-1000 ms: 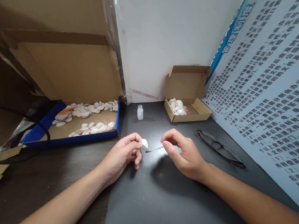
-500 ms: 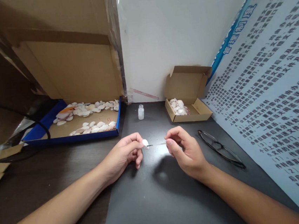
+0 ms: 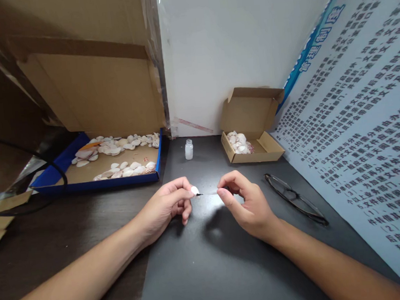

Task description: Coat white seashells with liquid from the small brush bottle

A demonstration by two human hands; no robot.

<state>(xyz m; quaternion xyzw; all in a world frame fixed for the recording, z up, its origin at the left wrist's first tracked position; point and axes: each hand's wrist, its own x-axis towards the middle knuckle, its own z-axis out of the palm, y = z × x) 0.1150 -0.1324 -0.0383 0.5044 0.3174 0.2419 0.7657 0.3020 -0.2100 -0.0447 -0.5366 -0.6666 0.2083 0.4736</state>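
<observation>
Between the thumb and forefinger of my left hand (image 3: 176,199), a small white seashell (image 3: 194,189) is pinched. My right hand (image 3: 240,198) is closed on one end of a thin brush (image 3: 209,194) with a slender pale stem and a dark tip. That tip meets the lower edge of the seashell, or lies just beside it. My right fingers hide the brush's other end. Farther back stands a small uncapped bottle (image 3: 188,150) holding something whitish.
At the left, a blue-edged cardboard box (image 3: 100,183) holds many shells. A smaller cardboard box (image 3: 267,155) with white shells stands back right. Eyeglasses (image 3: 297,199) lie right of my hand. A black cable (image 3: 58,168) crosses the left side. A printed poster (image 3: 367,119) borders the right.
My right fingers have shifted slightly left along the brush, nearer the seashell. My left hand and the seashell have hardly moved.
</observation>
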